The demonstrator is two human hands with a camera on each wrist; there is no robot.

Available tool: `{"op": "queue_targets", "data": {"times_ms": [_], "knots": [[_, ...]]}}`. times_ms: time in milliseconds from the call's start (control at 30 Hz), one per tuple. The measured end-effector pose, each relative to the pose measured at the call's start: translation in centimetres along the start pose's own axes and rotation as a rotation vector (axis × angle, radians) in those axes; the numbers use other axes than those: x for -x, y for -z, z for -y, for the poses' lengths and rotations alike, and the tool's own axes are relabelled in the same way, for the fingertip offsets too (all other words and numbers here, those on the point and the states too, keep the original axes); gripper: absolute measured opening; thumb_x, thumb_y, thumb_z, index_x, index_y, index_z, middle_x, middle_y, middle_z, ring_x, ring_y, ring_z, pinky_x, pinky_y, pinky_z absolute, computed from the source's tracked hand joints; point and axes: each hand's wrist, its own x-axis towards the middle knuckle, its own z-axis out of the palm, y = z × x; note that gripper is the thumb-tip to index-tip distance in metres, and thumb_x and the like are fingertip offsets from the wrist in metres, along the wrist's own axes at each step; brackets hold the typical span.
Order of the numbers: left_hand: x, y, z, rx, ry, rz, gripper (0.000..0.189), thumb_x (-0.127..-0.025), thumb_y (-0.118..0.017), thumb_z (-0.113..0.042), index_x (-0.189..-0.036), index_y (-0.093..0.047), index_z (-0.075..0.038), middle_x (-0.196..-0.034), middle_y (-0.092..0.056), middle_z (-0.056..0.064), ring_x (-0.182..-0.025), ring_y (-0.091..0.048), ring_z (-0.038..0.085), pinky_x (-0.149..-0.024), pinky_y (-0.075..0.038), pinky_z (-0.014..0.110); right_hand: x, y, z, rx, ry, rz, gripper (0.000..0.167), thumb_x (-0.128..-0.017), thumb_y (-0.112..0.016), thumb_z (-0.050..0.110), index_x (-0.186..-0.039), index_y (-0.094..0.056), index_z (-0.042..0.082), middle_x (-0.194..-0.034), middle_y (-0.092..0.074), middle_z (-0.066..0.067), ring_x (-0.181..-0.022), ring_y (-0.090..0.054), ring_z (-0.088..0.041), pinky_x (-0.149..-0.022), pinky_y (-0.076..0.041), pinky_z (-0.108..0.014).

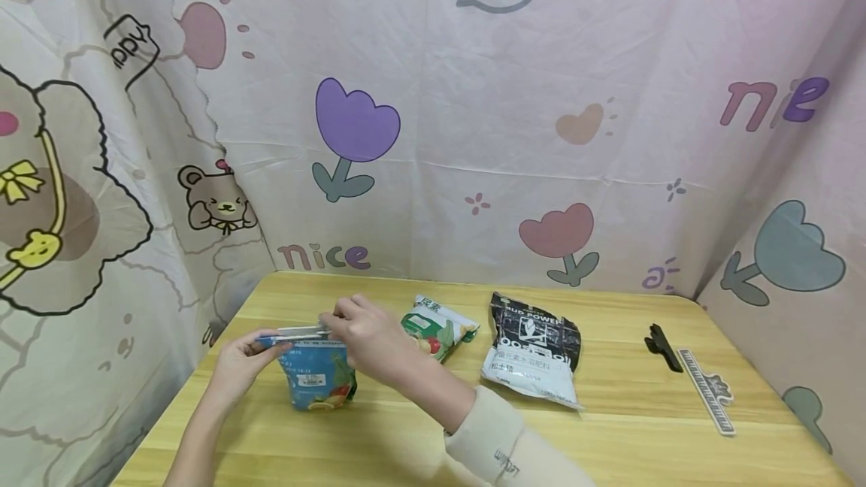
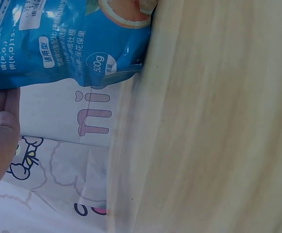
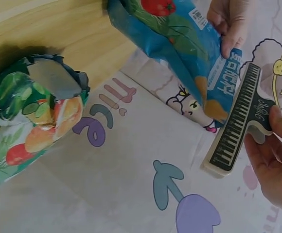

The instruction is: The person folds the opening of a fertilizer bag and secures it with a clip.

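Note:
A blue fertiliser bag (image 1: 318, 378) printed with vegetables and fruit stands upright at the left of the table. My left hand (image 1: 240, 367) pinches its top edge at one corner, thumb on the printed face in the right wrist view. My right hand (image 1: 365, 337) grips a bag clip (image 3: 236, 119) patterned with piano keys by its handle, thumb on one side and fingers on the other. Along the bag's top edge lies the clip; whether the edge sits between its jaws I cannot tell. The left wrist view shows the bag's lower part (image 2: 102, 53) near the table.
Right of the blue bag lies a green and white bag (image 1: 433, 328). Farther right is a black and white bag (image 1: 531, 355). A black clip (image 1: 663, 348) and a white piano-key clip (image 1: 707, 393) lie near the table's right edge. Printed curtains (image 1: 433, 231) hang behind.

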Motion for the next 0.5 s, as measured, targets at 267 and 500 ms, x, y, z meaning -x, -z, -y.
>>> {"op": "queue_targets", "data": {"times_ms": [267,500], "knots": [[0.14,0.07,-0.11,0.059,-0.031,0.038,0.019,-0.084,-0.067,-0.009,-0.097,-0.064,0.005,-0.08,-0.067,-0.003,-0.075,-0.06,0.006,-0.065,-0.045,0.019,-0.59,-0.03,0.65,0.08,0.015,-0.01,0.022,-0.08,-0.072,0.012,-0.101,-0.07,0.016,-0.083,-0.053,0.005,-0.07,-0.039,-0.008,-0.056,-0.032,-0.008],[0.13,0.15,0.04,0.079,-0.058,0.05,0.018,-0.084,-0.066,-0.006,-0.096,-0.063,0.007,-0.08,-0.067,-0.006,-0.076,-0.06,0.005,-0.067,-0.045,0.017,-0.93,-0.29,1.02,0.109,0.01,0.009,0.025,-0.078,-0.072,0.011,-0.102,-0.071,0.015,-0.083,-0.054,0.005,-0.07,-0.039,-0.007,-0.056,-0.033,-0.008]]}}
